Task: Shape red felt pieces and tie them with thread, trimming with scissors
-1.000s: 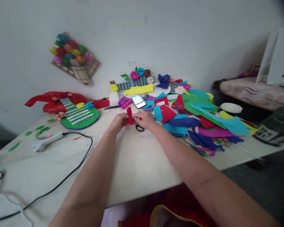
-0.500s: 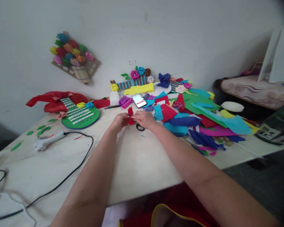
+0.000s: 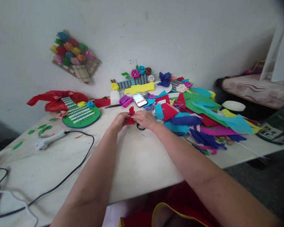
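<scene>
Both hands meet over the table's middle around a small piece of red crepe paper (image 3: 132, 110). My left hand (image 3: 121, 121) pinches it from the left, fingers closed. From the right, the fingers of my right hand (image 3: 145, 119) press together on the same paper. A ruffled red bit sticks up above the fingertips, and more red shows between them; the rest is hidden by the fingers. Just below my right hand lies a black loop (image 3: 140, 127), partly covered, like a scissors handle. A tiny blue scrap (image 3: 143, 135) rests on the table nearby.
A hot glue gun (image 3: 49, 140) with its black cord lies left. Behind it are a green guitar-shaped craft (image 3: 90, 118) and a red plastic bag (image 3: 54, 102). A phone (image 3: 141, 101) stands behind the hands. Coloured paper (image 3: 186, 121) is heaped right, beside a dark container (image 3: 278, 126).
The red paper's upright bit has lowered slightly, and the fingers have shifted a little around it. Both hands keep their hold. The whole view has moved very slightly.
</scene>
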Demonstrator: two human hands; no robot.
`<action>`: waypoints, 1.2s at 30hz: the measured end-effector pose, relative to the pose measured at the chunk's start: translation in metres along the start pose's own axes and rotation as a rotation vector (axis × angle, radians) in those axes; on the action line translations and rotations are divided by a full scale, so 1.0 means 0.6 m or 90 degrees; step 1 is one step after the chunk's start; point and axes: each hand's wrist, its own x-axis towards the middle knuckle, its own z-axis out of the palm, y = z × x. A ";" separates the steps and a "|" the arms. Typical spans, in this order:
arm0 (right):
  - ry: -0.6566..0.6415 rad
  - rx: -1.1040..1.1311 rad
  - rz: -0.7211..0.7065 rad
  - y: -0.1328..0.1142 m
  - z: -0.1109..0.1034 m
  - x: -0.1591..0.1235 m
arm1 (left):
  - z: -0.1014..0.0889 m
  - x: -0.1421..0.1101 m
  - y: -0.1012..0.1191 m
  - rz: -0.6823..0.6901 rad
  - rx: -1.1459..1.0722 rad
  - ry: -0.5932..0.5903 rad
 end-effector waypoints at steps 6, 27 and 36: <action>0.010 0.009 -0.026 0.001 0.003 0.001 | 0.001 0.002 -0.001 -0.005 0.002 0.016; 0.037 0.067 0.180 0.006 0.016 0.001 | 0.004 -0.008 0.000 0.012 0.015 -0.112; 0.071 0.128 0.196 0.003 0.015 0.002 | 0.005 0.001 -0.009 0.024 -0.020 -0.096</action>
